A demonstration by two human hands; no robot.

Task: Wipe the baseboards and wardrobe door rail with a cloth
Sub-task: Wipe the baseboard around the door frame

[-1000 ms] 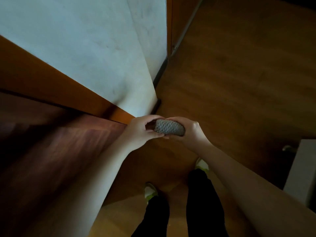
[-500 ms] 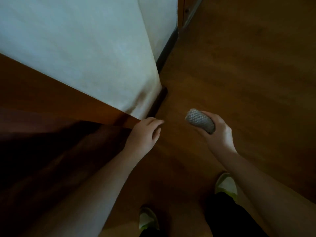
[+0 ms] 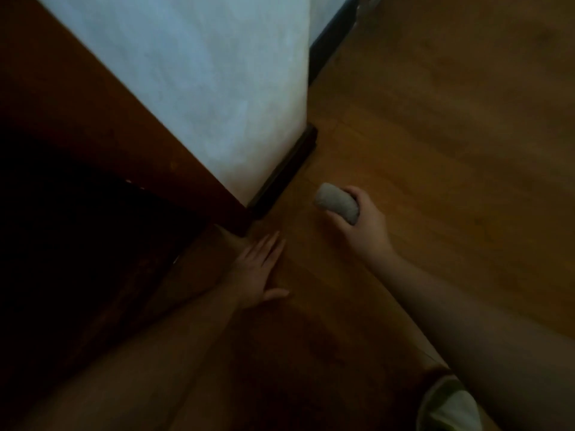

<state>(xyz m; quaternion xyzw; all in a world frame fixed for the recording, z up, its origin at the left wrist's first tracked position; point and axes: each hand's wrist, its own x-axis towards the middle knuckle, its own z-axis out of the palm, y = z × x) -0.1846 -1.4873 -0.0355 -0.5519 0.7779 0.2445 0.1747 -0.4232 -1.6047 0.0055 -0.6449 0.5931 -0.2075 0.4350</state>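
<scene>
a single head-worn wide-angle camera looks steeply down from above at the brown wooden floor, close over the person's outstretched forearms, which enter from the lower edge. the white wall corner fills the upper left of the frame, its dark baseboard running to centre. a pale shoe toe shows at lower right. the picture is dim and slightly blurred.

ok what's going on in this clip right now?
A person is crouched low by a wall corner. The right hand grips a rolled grey cloth, held just off the dark baseboard and not touching it. The left hand lies flat, fingers straight, on the wood floor. Wiping here hasn't started yet.
</scene>
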